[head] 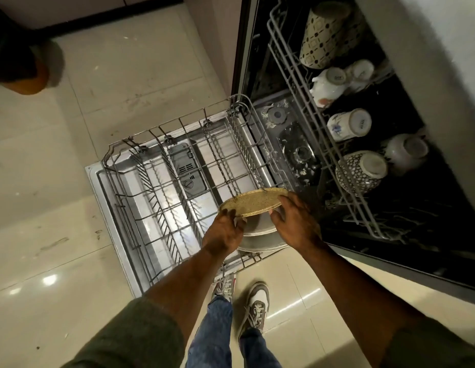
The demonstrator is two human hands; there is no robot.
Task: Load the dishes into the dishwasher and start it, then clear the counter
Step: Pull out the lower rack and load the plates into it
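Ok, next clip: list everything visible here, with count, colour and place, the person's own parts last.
speckled tan round plate: one, held over the lower rack's near right corner.
pale grey plates: at least two, standing in the lower rack under the tan plate.
grey wire lower rack: one, pulled out over the open steel door.
grey wire upper rack: one, pulled out at right.
patterned cups and mugs: about seven, white, cream and dotted, lying in the upper rack.
orange and dark round object: one, on the floor at upper left; cannot tell what it is.
beige tiled floor: left and bottom.
left hand: grips the tan plate's near left edge.
right hand: holds the plate's right edge.
grey and white trainers: two, bottom centre.
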